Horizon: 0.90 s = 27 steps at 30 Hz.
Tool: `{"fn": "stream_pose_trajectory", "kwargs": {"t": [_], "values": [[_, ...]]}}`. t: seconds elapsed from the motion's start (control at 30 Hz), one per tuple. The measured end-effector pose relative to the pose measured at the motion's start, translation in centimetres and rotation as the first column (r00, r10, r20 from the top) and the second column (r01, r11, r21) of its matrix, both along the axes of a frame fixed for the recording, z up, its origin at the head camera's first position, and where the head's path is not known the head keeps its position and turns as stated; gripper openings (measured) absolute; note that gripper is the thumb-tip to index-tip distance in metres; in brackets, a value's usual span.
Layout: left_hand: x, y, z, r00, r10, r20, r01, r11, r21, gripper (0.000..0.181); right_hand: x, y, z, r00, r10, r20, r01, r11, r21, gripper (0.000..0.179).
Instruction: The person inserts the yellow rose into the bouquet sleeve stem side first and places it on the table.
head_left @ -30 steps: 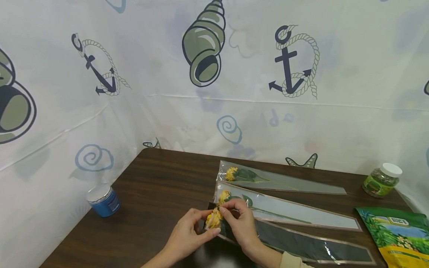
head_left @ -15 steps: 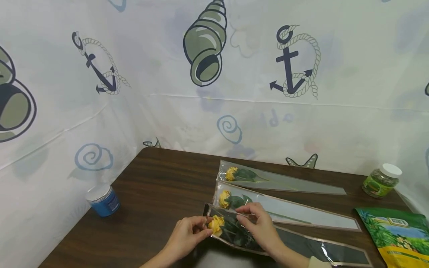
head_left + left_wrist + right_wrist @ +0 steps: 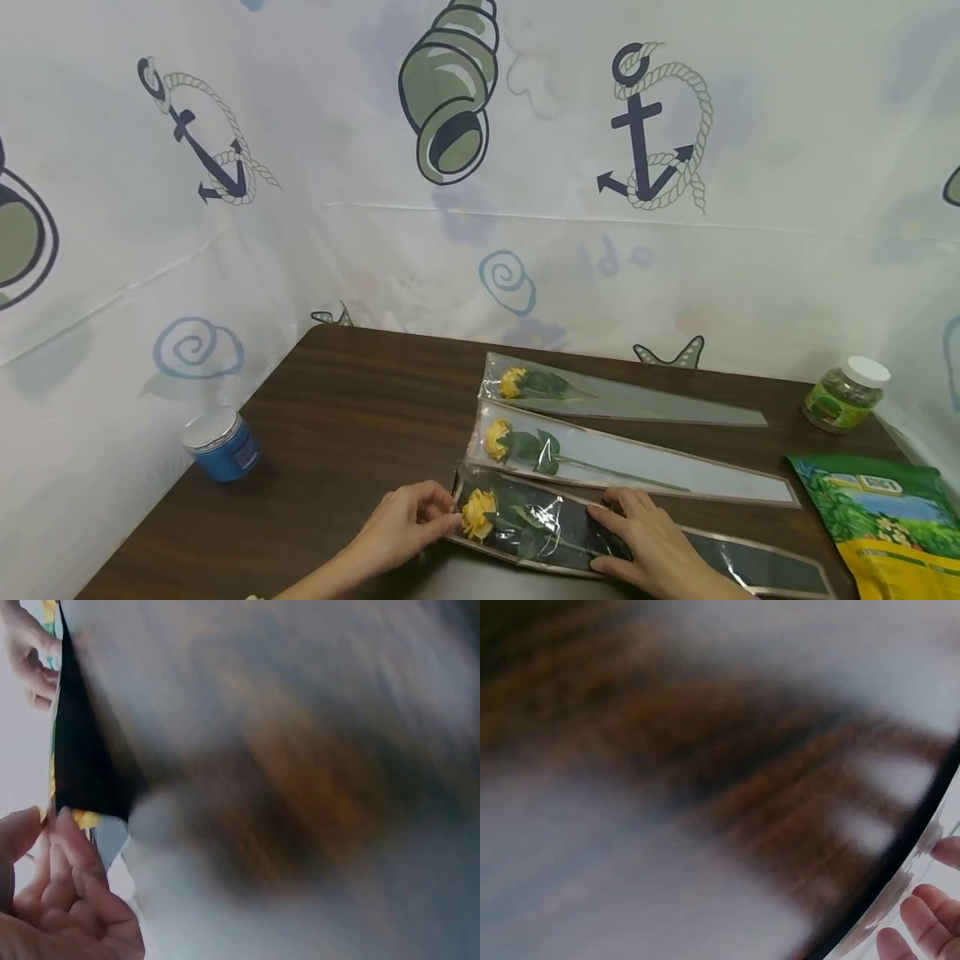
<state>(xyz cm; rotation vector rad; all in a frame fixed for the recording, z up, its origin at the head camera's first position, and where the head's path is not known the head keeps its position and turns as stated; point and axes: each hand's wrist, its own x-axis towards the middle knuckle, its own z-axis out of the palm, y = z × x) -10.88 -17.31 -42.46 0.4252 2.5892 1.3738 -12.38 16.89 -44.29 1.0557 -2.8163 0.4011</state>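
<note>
In the head view, a black-backed clear flower sleeve [image 3: 573, 514] lies at the table's near side with a yellow artificial rose [image 3: 477, 515] inside; its head is by the wide left end, leaves and stem running right. My left hand [image 3: 408, 521] pinches the sleeve's wide end, and the left wrist view shows thumb and fingertips meeting at its edge. My right hand [image 3: 651, 542] rests across the sleeve's middle with fingers spread and relaxed, thumb toward the near edge. In the right wrist view only its fingertips [image 3: 924, 922] show beside the sleeve's dark edge.
Behind lie a white sleeve [image 3: 720, 478] and a grey one [image 3: 675, 407], each with a yellow rose. A blue jar [image 3: 222, 446] stands at the left table edge. On the right are a white-lidded jar [image 3: 843, 396] and a green-yellow pouch [image 3: 888, 525].
My right hand has slid right along the black sleeve, away from the rose head. The rose has gone from between the hands into the sleeve and now lies flat. My left hand stays at the wide end.
</note>
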Motion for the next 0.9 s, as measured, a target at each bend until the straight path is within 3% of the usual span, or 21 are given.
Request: {"fn": "stream_pose_trajectory", "kwargs": {"t": [0.1, 0.23, 0.4, 0.67, 0.9], "values": [[-0.1, -0.6, 0.1, 0.997, -0.059, 0.058, 0.058, 0.998, 0.019, 0.014, 0.0, 0.1, 0.0, 0.999, 0.006, -0.032, -0.005, 0.999, 0.033, 0.063], [-0.2, -1.2, 0.3, 0.980, -0.134, 0.149, 0.122, 0.989, 0.082, 0.014, 0.1, 0.1, -0.1, 0.998, 0.011, -0.066, -0.007, 0.998, 0.063, 0.063], [-0.4, -1.5, 0.4, 0.970, -0.179, 0.164, 0.162, 0.980, 0.112, 0.017, 0.2, 0.1, -0.2, 0.997, 0.013, -0.071, -0.008, 0.997, 0.074, 0.062], [-0.6, -1.3, 0.3, 0.972, -0.163, 0.167, 0.137, 0.978, 0.158, 0.018, 0.2, 0.2, -0.1, 0.999, 0.014, -0.048, -0.011, 0.998, 0.067, 0.060], [-0.9, -1.4, -0.2, 0.957, -0.194, 0.217, 0.127, 0.949, 0.289, 0.033, 0.3, 0.3, -0.1, 0.999, 0.020, -0.041, -0.018, 0.997, 0.070, 0.062]]}}
